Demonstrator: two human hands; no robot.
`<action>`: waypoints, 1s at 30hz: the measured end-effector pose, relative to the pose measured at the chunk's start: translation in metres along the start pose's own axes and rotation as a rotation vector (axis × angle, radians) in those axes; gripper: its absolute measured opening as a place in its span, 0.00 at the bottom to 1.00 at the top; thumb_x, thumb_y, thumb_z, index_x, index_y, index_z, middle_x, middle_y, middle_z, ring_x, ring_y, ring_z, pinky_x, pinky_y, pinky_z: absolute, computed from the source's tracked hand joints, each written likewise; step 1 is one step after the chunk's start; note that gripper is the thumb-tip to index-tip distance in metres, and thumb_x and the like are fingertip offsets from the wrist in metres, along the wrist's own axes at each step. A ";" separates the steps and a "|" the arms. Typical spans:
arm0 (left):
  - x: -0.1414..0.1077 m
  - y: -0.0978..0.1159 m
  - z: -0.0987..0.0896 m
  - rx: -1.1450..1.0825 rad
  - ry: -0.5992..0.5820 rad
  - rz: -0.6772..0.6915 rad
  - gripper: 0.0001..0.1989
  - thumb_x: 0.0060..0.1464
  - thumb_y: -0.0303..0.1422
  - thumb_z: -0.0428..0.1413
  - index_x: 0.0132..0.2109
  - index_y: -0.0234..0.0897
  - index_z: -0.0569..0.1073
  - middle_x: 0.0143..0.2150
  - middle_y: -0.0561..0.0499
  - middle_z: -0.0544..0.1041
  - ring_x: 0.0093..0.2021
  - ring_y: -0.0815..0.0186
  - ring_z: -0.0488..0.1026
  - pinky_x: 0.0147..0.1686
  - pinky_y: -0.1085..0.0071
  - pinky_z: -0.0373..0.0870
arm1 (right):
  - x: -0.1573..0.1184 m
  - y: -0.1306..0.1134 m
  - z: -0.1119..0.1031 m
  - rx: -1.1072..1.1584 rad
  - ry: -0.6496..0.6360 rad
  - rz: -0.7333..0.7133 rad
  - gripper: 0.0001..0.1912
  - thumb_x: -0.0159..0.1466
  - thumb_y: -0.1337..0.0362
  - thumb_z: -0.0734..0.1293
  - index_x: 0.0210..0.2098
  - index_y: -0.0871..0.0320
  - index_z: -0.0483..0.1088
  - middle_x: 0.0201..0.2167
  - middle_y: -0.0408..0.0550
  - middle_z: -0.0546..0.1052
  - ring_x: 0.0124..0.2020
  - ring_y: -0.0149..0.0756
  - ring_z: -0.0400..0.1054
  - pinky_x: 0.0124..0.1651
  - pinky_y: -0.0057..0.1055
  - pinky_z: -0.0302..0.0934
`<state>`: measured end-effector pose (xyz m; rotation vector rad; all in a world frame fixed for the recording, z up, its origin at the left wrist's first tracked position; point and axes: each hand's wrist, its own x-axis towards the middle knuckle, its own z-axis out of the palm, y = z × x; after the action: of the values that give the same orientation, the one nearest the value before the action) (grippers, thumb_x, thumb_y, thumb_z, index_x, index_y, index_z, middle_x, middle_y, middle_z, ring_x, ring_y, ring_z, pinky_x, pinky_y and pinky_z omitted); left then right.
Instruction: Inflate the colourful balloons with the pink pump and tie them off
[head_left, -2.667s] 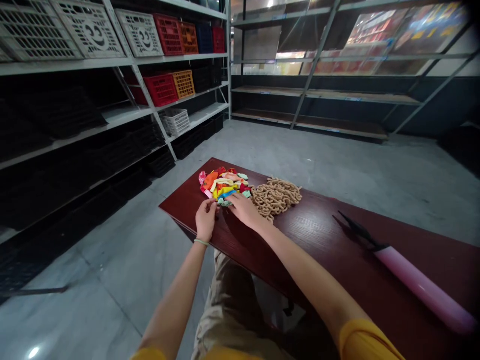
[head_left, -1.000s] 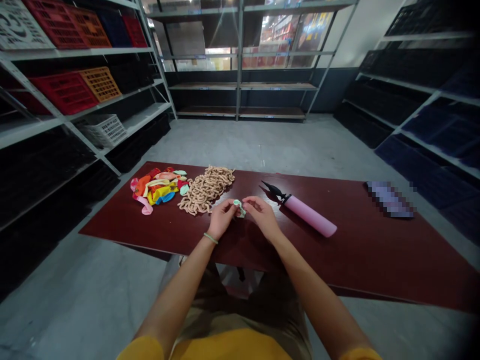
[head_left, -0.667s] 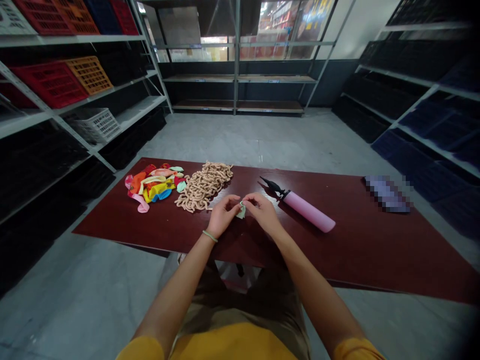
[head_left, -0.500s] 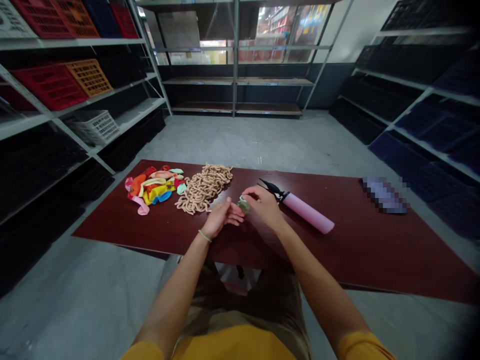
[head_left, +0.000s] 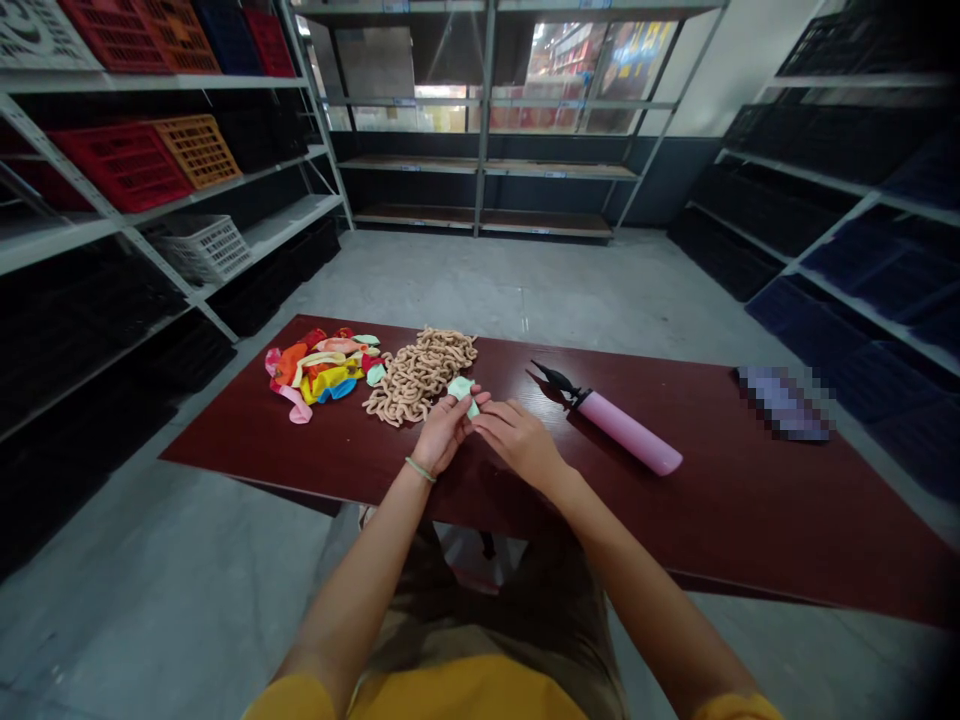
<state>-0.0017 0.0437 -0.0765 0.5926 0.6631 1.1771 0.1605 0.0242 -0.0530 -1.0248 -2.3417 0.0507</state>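
A limp, mint-green balloon (head_left: 460, 387) is between my hands, above the table's middle. My left hand (head_left: 442, 437) is closed around its lower part, with the rest sticking out past the fingertips. The fingers of my right hand (head_left: 517, 437) pinch at its near end and meet the left fingers there. Just beyond the left hand lies a heap of beige, cord-like loops (head_left: 420, 375). Left of that heap is a pile of colourful uninflated balloons (head_left: 326, 375). To the right of my right hand, a pink hand pump (head_left: 630, 432) with a black nozzle end lies on its side.
The dark red table (head_left: 720, 510) reaches across in front of me. A blurred-out purplish item (head_left: 784, 402) lies at its right end. Shelves with crates (head_left: 120, 165) stand to the left, dark bins (head_left: 862, 330) to the right, and a metal rack (head_left: 484, 170) at the back.
The balloon has moved from my right fingers into my left hand's grasp, slightly left and up. My left hand has closed on it, and the right hand has come down beside it.
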 end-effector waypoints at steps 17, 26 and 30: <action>0.006 0.008 -0.005 -0.138 0.104 0.262 0.20 0.59 0.32 0.58 0.57 0.42 0.65 0.49 0.44 0.79 0.47 0.63 0.78 0.50 0.64 0.73 | -0.078 0.079 -0.071 -0.480 -0.250 0.598 0.32 0.67 0.56 0.59 0.68 0.53 0.51 0.50 0.57 0.73 0.44 0.48 0.71 0.36 0.37 0.64; 0.010 0.034 -0.004 -0.270 0.302 0.466 0.14 0.61 0.34 0.56 0.54 0.44 0.68 0.52 0.46 0.78 0.51 0.65 0.76 0.49 0.68 0.74 | -0.031 -0.004 -0.053 -0.233 -0.201 0.273 0.33 0.68 0.56 0.58 0.70 0.53 0.47 0.52 0.55 0.73 0.45 0.46 0.72 0.35 0.34 0.66; 0.005 0.047 -0.012 -0.290 0.377 0.449 0.11 0.64 0.33 0.51 0.52 0.41 0.71 0.53 0.45 0.77 0.54 0.65 0.74 0.48 0.71 0.74 | -0.027 -0.022 -0.040 -0.217 -0.225 0.185 0.32 0.68 0.57 0.58 0.69 0.52 0.49 0.51 0.55 0.73 0.45 0.45 0.71 0.37 0.35 0.67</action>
<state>-0.0391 0.0627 -0.0510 0.2774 0.6760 1.7982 0.1814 -0.0173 -0.0269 -1.4058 -2.4861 -0.0183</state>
